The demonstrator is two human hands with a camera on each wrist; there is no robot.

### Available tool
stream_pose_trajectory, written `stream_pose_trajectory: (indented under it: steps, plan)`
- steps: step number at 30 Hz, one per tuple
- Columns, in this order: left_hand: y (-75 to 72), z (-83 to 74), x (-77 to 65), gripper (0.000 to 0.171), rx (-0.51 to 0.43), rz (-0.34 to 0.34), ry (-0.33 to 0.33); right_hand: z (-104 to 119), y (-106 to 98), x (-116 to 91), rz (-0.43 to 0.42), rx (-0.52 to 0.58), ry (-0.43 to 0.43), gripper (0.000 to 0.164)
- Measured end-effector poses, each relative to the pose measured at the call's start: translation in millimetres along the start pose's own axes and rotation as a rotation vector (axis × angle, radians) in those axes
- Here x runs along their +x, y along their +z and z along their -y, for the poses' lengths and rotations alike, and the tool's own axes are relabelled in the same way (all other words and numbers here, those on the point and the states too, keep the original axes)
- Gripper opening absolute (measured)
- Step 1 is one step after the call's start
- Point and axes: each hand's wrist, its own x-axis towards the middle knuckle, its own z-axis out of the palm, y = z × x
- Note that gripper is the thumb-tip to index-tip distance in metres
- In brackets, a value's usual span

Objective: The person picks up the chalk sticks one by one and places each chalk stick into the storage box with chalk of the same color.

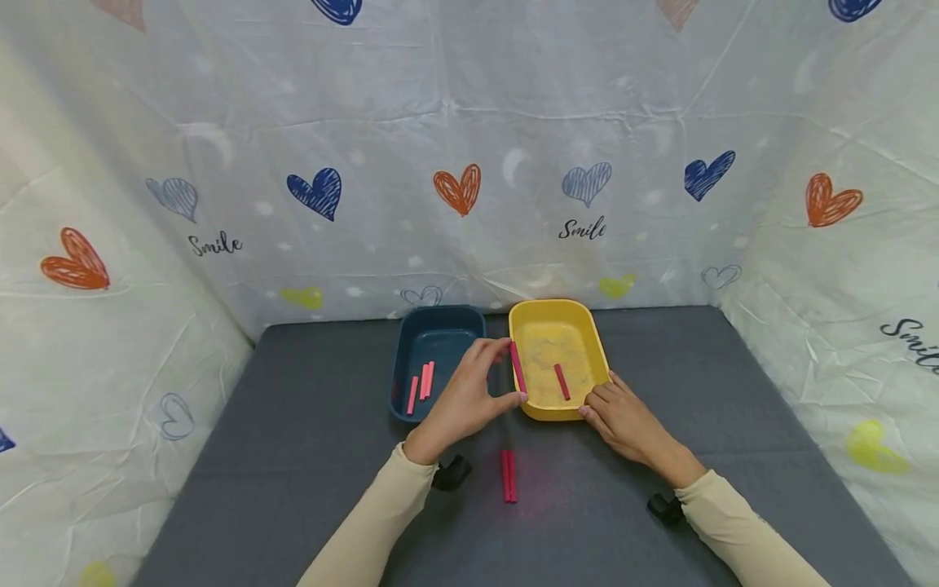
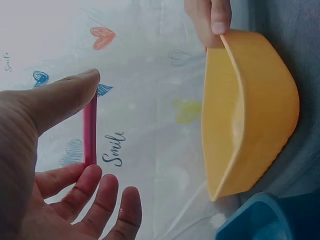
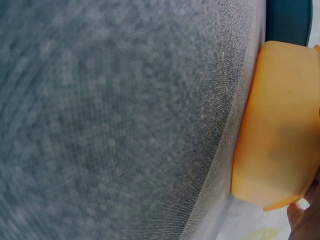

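Observation:
My left hand (image 1: 464, 393) holds a dark pink stick (image 2: 90, 132) by its two ends, thumb at one end and fingertips at the other. In the head view it hangs over the left edge of the yellow tray (image 1: 553, 415). The right hand (image 1: 625, 420) grips that tray's rim at its near right corner; the right wrist view catches only part of this hand (image 3: 309, 220). One dark pink stick (image 1: 562, 381) lies inside the yellow tray. To the left, several lighter pink sticks (image 1: 412, 395) lie in the blue tray (image 1: 397, 371), partly behind my left hand.
Two dark pink sticks (image 1: 509, 476) lie side by side on the grey cloth-covered table (image 1: 308, 456), in front of the trays. A pale curtain (image 1: 396, 220) printed with hearts and "Smile" stands behind the table and along both sides.

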Motion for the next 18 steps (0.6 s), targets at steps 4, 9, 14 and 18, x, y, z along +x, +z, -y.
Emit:
stream_pose_trajectory:
  steps: [4,9,14,18]
  plan:
    - [2.2,3.1,11.6,0.078,-0.005,0.008,-0.006,1,0,1,0.002,0.0,-0.001,0.018]
    - [8.5,9.2,25.2,0.079,0.028,0.016,-0.019,0,0,0,0.011,-0.003,0.007,0.018]
    - [14.2,11.9,35.9,0.079,0.045,0.031,-0.044,1,-1,0,0.025,-0.004,0.013,0.018]
    - [18.1,13.4,43.4,0.078,0.039,0.046,-0.054,1,-2,1,0.023,-0.011,0.009,0.018]
